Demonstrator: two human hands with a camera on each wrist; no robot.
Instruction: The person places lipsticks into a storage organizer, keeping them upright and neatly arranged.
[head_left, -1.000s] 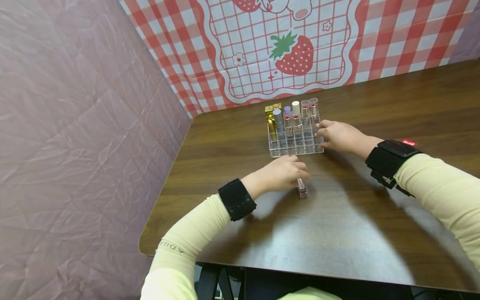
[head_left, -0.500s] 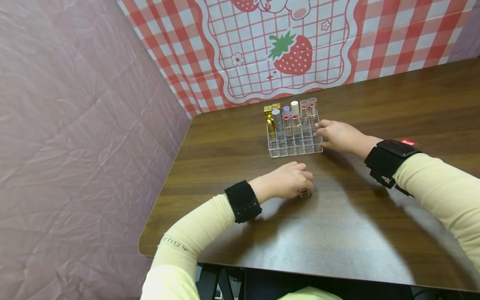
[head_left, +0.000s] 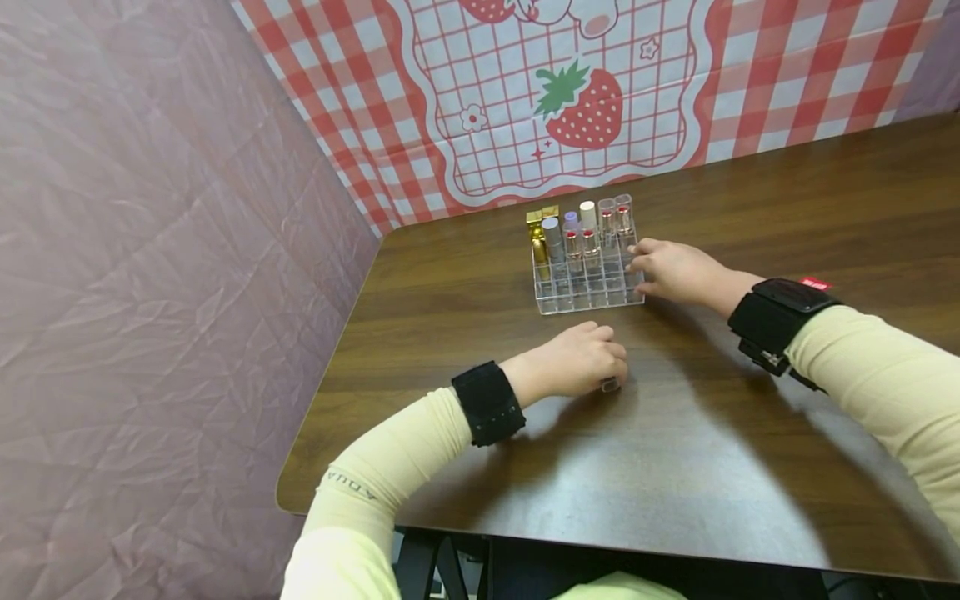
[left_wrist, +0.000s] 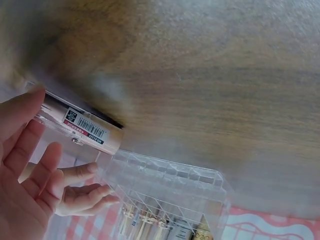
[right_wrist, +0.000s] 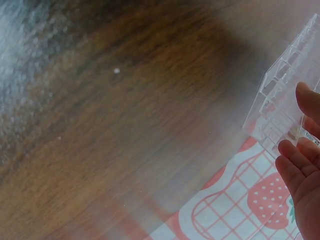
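Between thumb and fingers, my left hand (head_left: 573, 360) pinches a lipstick tube (left_wrist: 97, 131) by one end; a barcode label and a clear cap part show in the left wrist view. In the head view only the tube's other end peeks out below the fingers, close over the table. My right hand (head_left: 678, 269) rests its fingertips against the right side of a clear lipstick organizer (head_left: 591, 302). Gold, silver, white, purple and clear-capped lipsticks (head_left: 553, 237) stand upright in its rear and middle rows. The right wrist view shows the thumb (right_wrist: 306, 97) against the organizer's clear wall.
The brown wooden table (head_left: 450, 292) reaches to a red checked strawberry cloth (head_left: 487, 117) behind the organizer. A crumpled pink sheet (head_left: 150, 292) hangs along the left. The table's front edge lies just below the left forearm.
The left hand has come down and right onto the lipstick tube, which lay uncovered on the table, and now pinches it. The right hand stays at the organizer.
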